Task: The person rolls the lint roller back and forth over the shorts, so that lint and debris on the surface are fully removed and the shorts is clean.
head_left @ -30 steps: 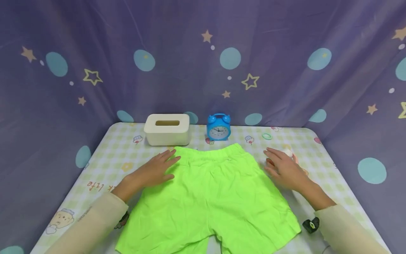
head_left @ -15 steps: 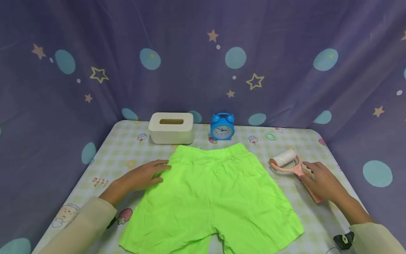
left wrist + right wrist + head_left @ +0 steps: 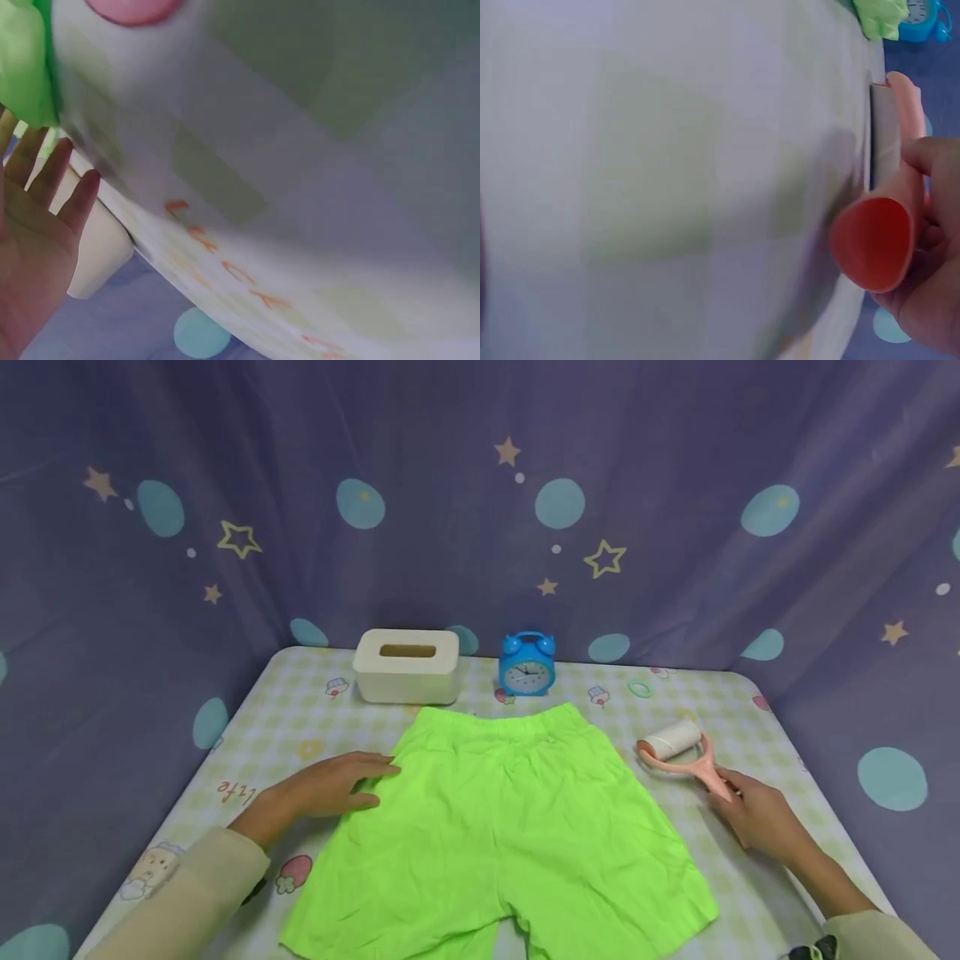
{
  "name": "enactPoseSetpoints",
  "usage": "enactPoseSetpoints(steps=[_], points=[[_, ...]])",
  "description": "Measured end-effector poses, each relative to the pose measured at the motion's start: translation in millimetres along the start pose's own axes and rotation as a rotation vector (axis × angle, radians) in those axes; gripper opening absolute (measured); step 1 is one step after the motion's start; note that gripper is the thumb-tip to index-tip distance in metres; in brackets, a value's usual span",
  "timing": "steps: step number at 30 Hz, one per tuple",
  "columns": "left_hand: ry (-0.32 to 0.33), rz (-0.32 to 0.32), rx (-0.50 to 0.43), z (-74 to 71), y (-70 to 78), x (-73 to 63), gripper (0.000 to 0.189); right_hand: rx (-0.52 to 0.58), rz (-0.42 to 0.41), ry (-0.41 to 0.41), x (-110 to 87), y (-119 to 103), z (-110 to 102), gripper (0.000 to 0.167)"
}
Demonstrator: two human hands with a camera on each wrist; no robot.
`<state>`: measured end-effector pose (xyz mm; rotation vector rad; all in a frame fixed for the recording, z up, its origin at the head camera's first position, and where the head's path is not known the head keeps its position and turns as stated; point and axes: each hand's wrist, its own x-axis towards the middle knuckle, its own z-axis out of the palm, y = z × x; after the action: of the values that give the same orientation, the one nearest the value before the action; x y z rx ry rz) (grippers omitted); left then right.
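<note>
Bright green shorts (image 3: 495,827) lie spread flat, waistband toward the back. To their right is a lint roller (image 3: 703,768) with a pink handle and a white roll. My right hand (image 3: 761,818) grips its handle, fingers and thumb around it. In the right wrist view the hollow end of the lint roller's handle (image 3: 874,244) points at the camera beside my right hand (image 3: 934,255). At the left edge of the shorts, my left hand (image 3: 333,783) reaches over the fabric with relaxed fingers. The left wrist view has my left hand (image 3: 37,217) with its fingers extended near the green cloth.
A cream tissue box (image 3: 407,681) and a blue alarm clock (image 3: 527,672) stand at the back of the table. A small green ring (image 3: 640,689) lies at the back right. The checked tablecloth (image 3: 300,718) has printed pictures; a purple curtain (image 3: 435,568) surrounds the table.
My right hand has moved from beside the shorts' waistband toward the lower right and taken hold of the lint roller's handle. My left hand has drawn back leftward along the shorts.
</note>
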<state>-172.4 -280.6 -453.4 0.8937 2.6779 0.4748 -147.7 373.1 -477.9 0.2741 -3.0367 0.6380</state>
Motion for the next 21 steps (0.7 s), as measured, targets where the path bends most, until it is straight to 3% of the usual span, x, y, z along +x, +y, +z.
enactPoseSetpoints(steps=[5, 10, 21], points=[[-0.061, 0.000, -0.011, -6.3, -5.2, 3.7, 0.056, 0.014, -0.051, 0.111, -2.7, 0.6, 7.2, 0.050], [-0.088, -0.009, -0.092, -9.0, -8.8, 3.7, 0.055, 0.010, -0.035, 0.141, 5.8, -0.9, 10.8, 0.049], [0.021, 0.088, 0.046, 2.7, -10.1, 0.3, 0.054, -0.008, 0.017, 0.198, 13.2, -7.8, 14.7, 0.048]])
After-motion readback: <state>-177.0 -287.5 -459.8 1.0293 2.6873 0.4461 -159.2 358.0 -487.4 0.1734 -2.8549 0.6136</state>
